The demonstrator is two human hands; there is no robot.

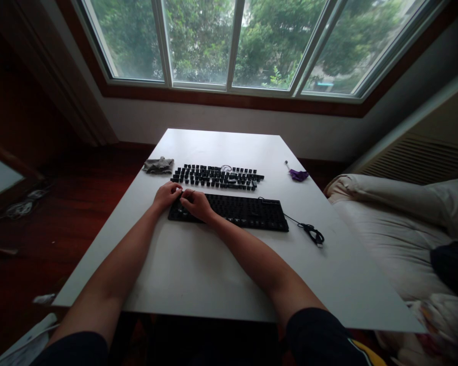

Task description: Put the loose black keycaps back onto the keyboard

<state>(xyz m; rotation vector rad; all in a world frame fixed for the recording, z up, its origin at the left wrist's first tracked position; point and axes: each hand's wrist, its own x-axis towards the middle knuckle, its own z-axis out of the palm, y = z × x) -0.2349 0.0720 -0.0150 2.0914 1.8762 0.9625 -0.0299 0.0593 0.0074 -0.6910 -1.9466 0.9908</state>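
A black keyboard (244,209) lies across the middle of the white table, its keys apparently bare of caps over much of the surface. Both hands meet at its far left corner. My left hand (167,195) is closed, thumb and fingertips drawn together just off that corner. Over the keyboard's left end, my right hand (198,204) is also closed in a pinch beside the left fingertips. Anything small between the fingers is too tiny to make out. Behind the keyboard, many loose black keycaps (213,176) stand in rows, with a thin reddish wire loop (226,168) among them.
A crumpled grey cloth (159,165) is left of the keycaps. On the right are a purple cloth (298,175), a small thin brush-like stick (287,164) and the keyboard's coiled cable (313,234). A pale sofa (385,229) stands beyond the table's right edge; the window wall is ahead.
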